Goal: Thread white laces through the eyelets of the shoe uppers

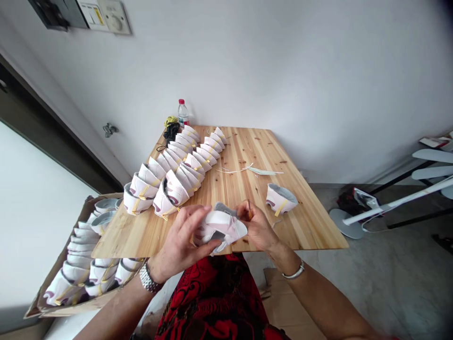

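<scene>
My left hand [180, 241] was closed on a pale pink-and-white shoe upper [221, 224], thumb below and fingers above, over the near edge of the wooden worktop [244, 146]. My right hand [260, 227] sat at its right end, fingers curled around a small orange item [250, 214], mostly hidden. To the right, a single upper [281, 198] stood alone; to the left ran two rows of nested uppers [203, 158], a red-capped bottle [183, 113] behind them. Below, at left, a cardboard box [71, 310] held more.
</scene>
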Demonstrator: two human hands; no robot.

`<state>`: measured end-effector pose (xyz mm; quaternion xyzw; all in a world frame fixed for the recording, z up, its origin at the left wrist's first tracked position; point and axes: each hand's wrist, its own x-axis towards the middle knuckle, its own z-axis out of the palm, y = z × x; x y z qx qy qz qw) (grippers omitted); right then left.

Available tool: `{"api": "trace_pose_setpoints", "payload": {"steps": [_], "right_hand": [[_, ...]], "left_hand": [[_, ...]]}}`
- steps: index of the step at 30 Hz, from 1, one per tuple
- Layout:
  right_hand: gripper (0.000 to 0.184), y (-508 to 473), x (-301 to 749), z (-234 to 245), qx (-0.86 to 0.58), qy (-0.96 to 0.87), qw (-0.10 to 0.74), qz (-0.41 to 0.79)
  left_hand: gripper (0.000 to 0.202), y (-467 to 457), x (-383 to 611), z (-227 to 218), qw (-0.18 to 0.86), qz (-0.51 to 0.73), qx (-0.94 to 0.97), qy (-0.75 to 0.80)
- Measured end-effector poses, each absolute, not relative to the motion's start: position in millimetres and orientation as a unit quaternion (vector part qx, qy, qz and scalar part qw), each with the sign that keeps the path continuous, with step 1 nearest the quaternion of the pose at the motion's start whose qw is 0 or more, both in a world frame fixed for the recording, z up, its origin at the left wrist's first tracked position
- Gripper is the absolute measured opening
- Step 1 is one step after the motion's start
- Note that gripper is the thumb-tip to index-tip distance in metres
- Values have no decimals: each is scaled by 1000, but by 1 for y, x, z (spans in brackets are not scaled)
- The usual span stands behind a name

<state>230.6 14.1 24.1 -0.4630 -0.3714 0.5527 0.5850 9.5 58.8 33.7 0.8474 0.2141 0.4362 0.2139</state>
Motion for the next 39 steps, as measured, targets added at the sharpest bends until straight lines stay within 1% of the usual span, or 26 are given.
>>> {"api": "trace_pose_setpoints", "payload": {"steps": [2,4,5,7,9,10,12,13,15,18,21,24,27,30,33,34,35,37,39], "right_hand": [[52,19,235,29,-483,-371,611,506],[46,23,236,32,-485,-410,575,517],[44,24,235,32,-482,-437,545,529],[39,29,234,32,-479,-494,498,527],[32,42,237,32,-495,-561,464,473],[29,52,241,33,-523,-600,439,417],[25,82,251,34,-601,-658,367,268],[23,100,257,33,-654,-666,314,174],[21,137,265,29,-691,-658,275,118],[20,182,268,15,-711,-659,226,96],[20,205,261,0,-726,-656,185,92],[22,213,255,-9,-738,-646,169,98],[24,212,253,-7,-742,-637,178,114],[24,189,251,8,-723,-644,203,146],[25,140,245,33,-659,-678,250,205],[24,120,242,41,-600,-694,296,263],[24,101,239,49,-546,-705,317,323],[24,69,232,60,-494,-707,311,399],[21,49,226,63,-483,-706,298,425]], "left_hand": [[71,60,9,26,431,407,760,266],[54,59,10,20,640,317,651,257],[47,56,11,17,706,276,603,250],[40,50,14,14,769,251,528,260],[38,42,18,12,790,289,457,290],[38,39,20,13,798,310,420,301],[37,35,22,14,812,343,350,318],[36,34,23,14,816,353,323,323],[34,34,23,14,822,370,276,334],[34,36,21,11,824,390,208,355],[37,39,17,8,819,404,160,376],[40,42,13,8,818,398,151,386],[42,46,10,8,808,403,182,391],[43,50,8,9,786,426,209,396],[42,54,9,10,780,423,237,396],[42,55,9,11,780,418,247,394],[42,55,10,12,780,414,256,393],[41,56,13,13,779,410,271,389],[37,57,16,13,781,405,282,384]]}}
